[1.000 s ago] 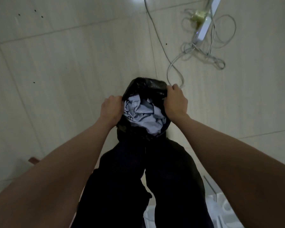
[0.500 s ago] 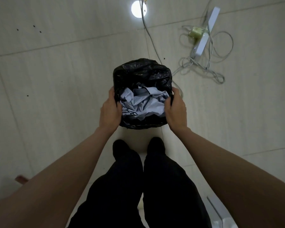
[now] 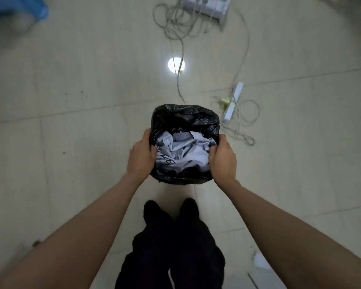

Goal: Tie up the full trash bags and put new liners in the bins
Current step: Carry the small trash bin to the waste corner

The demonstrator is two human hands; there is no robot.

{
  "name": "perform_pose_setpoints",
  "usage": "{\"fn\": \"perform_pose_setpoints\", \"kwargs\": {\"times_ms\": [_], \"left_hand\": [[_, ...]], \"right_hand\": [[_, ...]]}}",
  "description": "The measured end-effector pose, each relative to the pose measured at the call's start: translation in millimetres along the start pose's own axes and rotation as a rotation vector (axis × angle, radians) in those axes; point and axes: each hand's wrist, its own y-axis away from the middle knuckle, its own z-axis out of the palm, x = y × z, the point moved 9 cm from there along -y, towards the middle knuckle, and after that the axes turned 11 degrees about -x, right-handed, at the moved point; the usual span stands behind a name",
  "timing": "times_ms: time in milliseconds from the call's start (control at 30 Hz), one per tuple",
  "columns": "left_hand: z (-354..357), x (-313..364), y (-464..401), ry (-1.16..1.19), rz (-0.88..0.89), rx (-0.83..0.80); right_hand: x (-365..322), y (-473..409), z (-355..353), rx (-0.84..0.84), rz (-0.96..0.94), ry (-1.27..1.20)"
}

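A black trash bag [image 3: 186, 119] stands open on the tiled floor just ahead of my feet. Crumpled white paper [image 3: 182, 152] fills it to near the top. My left hand [image 3: 141, 156] grips the bag's left rim, thumb inside the opening. My right hand [image 3: 222, 158] grips the right rim the same way. Whether a bin stands under the bag is hidden by the plastic.
A white power strip [image 3: 233, 103] with looped grey cables [image 3: 248, 115] lies on the floor right of the bag. Another power strip [image 3: 206, 5] with tangled cords sits at the far top. A blue object [image 3: 15, 11] is at the top left. White scraps [image 3: 261, 260] lie at lower right.
The bag was up close against my legs a second ago; it now sits lower and farther out in front of my feet, with its mouth spread wider. Both hands stay on the rim.
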Motion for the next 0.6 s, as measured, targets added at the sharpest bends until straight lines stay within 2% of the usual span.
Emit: {"fn": "perform_pose_setpoints", "kwargs": {"times_ms": [333,600], "left_hand": [[-253,248,48,-0.036,0.08,0.112],[-420,412,37,-0.111,0.194,0.231]], "right_hand": [[-187,59,-302,0.122,-0.05,0.014],[-310,60,-496,0.274,-0.124,0.02]]}}
